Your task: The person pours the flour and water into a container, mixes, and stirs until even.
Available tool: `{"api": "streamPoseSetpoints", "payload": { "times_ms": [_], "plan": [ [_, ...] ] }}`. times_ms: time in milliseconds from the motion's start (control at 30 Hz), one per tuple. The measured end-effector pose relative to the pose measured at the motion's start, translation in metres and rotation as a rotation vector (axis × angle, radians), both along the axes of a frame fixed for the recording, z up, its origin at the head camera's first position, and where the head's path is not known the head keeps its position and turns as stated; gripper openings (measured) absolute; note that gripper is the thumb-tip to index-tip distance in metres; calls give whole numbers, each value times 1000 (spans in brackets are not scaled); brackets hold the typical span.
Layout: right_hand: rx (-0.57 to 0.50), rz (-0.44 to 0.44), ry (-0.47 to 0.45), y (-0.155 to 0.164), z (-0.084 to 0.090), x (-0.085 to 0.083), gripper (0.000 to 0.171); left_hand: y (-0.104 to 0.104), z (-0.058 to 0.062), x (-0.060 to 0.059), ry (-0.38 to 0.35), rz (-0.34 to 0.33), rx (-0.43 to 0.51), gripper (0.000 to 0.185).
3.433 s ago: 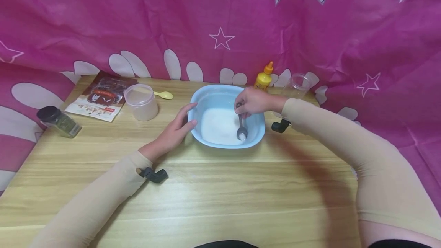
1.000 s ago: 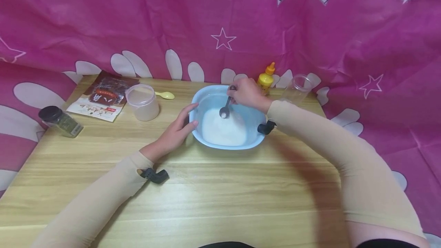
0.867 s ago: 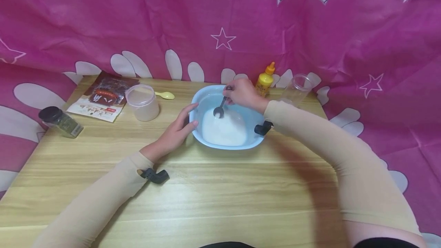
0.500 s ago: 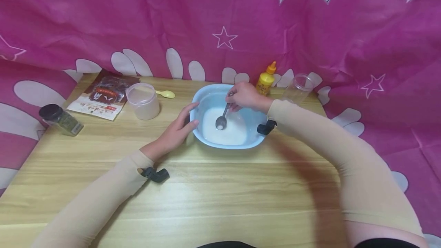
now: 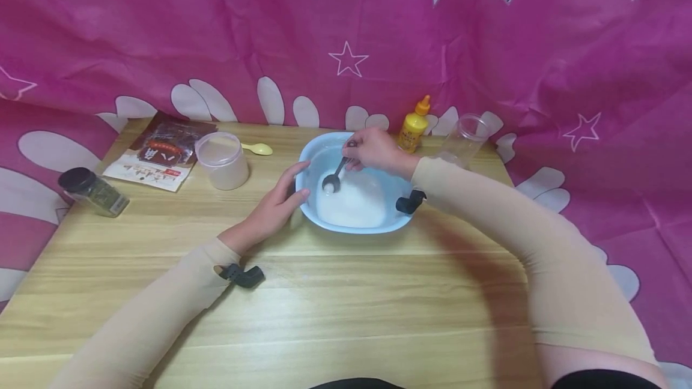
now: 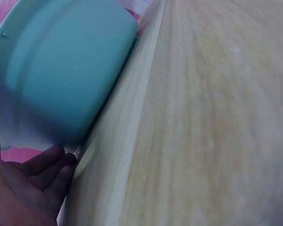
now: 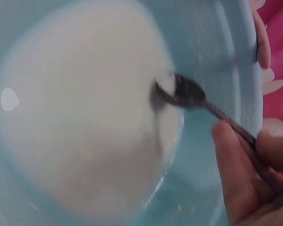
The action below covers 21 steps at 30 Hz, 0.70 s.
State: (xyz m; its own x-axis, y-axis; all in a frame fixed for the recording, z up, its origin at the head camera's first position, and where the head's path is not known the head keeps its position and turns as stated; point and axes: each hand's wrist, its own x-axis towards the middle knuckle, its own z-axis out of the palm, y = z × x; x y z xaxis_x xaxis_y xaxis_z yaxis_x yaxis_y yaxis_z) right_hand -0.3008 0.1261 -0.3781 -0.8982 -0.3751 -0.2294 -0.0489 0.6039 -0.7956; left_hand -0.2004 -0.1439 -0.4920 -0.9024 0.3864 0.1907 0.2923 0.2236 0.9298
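Observation:
A light blue basin point(image 5: 357, 230) holds a pool of white, milky liquid point(image 5: 351, 206). At its left side my left hand point(image 5: 273, 206) grips the wall, with thumb and index fingertip over the rim. In the left wrist view its other fingers point(image 6: 45, 169) curl against the outside low on the basin. My right hand point(image 5: 378, 150) pinches the handle of a dark metal spoon point(image 5: 332, 182) above the back left of the liquid. The spoon's bowl point(image 7: 186, 91) carries some white liquid and is tilted close over the surface in the right wrist view.
Left of the basin are a clear tub point(image 5: 223, 164), a yellow spoon point(image 5: 258, 149), a brown food packet point(image 5: 162, 152) and a black-lidded jar point(image 5: 93, 191) lying tilted. Behind the right hand are a yellow squeeze bottle point(image 5: 414, 128) and a clear cup point(image 5: 464, 140). A pink curtain point(image 5: 292, 29) backs the table.
The spoon has gone from the basin's right front to its back left, dipping forward midway. My right hand moved left with it; my left hand stays on the basin.

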Motion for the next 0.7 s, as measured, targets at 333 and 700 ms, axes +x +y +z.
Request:
{"api": "streamPoseSetpoints", "payload": {
  "times_ms": [333,700],
  "plan": [
    [238,169,-83,15,13,4,19,1,5,-1,-8,-9,5,63],
    [454,106,329,21,18,-6,15,0,2,0,1,1,-13,64]
  ]
}}
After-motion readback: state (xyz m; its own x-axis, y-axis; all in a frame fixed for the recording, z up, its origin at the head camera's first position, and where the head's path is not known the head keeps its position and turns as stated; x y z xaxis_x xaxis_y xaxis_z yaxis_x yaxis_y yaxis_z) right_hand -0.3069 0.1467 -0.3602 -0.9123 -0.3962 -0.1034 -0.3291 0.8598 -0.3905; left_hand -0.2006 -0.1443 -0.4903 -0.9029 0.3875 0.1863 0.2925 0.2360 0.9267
